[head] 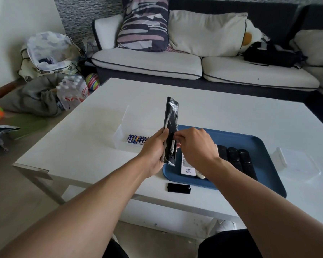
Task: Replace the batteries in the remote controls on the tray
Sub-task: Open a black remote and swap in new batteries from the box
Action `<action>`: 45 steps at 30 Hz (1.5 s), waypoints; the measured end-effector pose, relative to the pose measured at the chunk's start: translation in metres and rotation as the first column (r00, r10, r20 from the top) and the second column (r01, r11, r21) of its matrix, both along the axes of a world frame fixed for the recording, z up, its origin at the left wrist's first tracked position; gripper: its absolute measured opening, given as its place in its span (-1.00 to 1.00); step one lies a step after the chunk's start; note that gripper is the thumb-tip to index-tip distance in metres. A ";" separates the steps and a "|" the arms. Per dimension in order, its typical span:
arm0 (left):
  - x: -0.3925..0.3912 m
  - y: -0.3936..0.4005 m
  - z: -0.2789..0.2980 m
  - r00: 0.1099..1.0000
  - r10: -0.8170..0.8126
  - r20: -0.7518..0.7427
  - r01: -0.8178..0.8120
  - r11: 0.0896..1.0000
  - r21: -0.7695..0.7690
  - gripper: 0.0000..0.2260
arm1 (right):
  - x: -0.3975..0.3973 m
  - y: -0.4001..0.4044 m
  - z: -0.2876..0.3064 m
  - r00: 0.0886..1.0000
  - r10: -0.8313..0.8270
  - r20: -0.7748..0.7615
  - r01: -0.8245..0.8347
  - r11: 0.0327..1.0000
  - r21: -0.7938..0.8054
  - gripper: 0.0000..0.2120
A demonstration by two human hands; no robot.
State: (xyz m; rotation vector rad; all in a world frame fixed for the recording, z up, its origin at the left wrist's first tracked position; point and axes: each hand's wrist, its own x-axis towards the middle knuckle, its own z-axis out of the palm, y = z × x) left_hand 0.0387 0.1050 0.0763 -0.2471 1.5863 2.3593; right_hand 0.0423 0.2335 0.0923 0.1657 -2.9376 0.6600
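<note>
Remotes (pixel 233 161): four trayed, one (pixel 171 127) handheld

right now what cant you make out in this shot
Head view only:
- Black remote: its button side faces away; the right hand covers part of the open battery bay.
- White remotes on the blue tray: mostly hidden by the right wrist.
- Batteries in the clear box: labels too small, the left hand hides some.
- Right clear container: contents unclear.

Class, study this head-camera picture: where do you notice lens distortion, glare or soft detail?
Head view: wide-angle bending curves the table edges and stretches the forearms; plastic wrap on the black remote glints; the battery label in the open compartment is too soft to read.
</note>
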 end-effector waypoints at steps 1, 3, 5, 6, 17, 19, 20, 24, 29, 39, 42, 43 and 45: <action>0.000 0.000 -0.001 1.000 -0.003 0.000 0.003 1.000 -0.002 -0.72 | 0.000 0.001 0.000 1.000 0.000 0.010 0.000 1.000 0.010 -0.75; -0.001 0.000 -0.002 1.000 -0.006 0.003 0.006 1.000 0.008 -0.72 | 0.000 0.002 0.001 1.000 0.003 0.016 -0.004 1.000 0.017 -0.75; -0.001 0.001 -0.001 1.000 -0.012 0.003 0.012 1.000 0.018 -0.72 | -0.001 0.002 0.003 1.000 0.004 0.012 -0.004 1.000 0.023 -0.75; -0.001 0.001 -0.001 1.000 -0.014 0.005 0.014 1.000 0.018 -0.72 | -0.001 0.002 0.003 1.000 0.003 0.011 -0.003 1.000 0.028 -0.74; -0.008 0.000 0.005 0.995 0.062 0.083 -0.073 0.986 0.149 -0.59 | 0.001 -0.001 0.000 0.998 -0.050 -0.032 0.047 0.995 -0.093 -0.86; -0.009 0.001 0.004 0.996 0.050 0.075 -0.061 0.988 0.143 -0.59 | 0.003 0.000 0.002 0.995 -0.072 -0.070 0.061 0.986 -0.155 -0.84; -0.009 0.000 0.004 0.996 0.053 0.070 -0.062 0.989 0.136 -0.60 | 0.004 0.000 0.005 0.994 -0.070 -0.082 0.055 0.984 -0.172 -0.83; -0.010 -0.003 0.003 0.998 0.038 0.049 -0.044 0.991 0.130 -0.63 | 0.007 0.002 0.013 0.997 -0.009 -0.080 0.002 0.995 -0.097 -0.82; -0.005 -0.004 0.002 0.999 -0.035 -0.014 0.035 0.999 -0.006 -0.72 | 0.004 -0.001 0.009 0.998 0.053 -0.042 -0.045 0.983 0.177 -0.82; 0.004 0.001 0.004 0.998 -0.063 -0.006 0.062 0.996 -0.060 -0.74 | 0.001 0.006 0.013 0.989 0.129 0.074 -0.142 0.968 0.208 -0.74; 0.004 0.001 0.004 0.998 -0.060 -0.002 0.060 0.994 -0.091 -0.73 | 0.003 0.004 0.009 0.983 0.142 0.114 -0.163 0.966 0.203 -0.76; 0.004 0.002 0.005 0.998 -0.058 0.004 0.058 0.993 -0.101 -0.73 | 0.004 0.004 0.008 0.985 0.132 0.112 -0.152 0.968 0.201 -0.77; 0.005 0.003 0.006 0.999 -0.038 0.023 0.040 0.996 -0.079 -0.72 | 0.004 0.005 0.007 0.994 0.084 0.071 -0.093 0.984 0.149 -0.79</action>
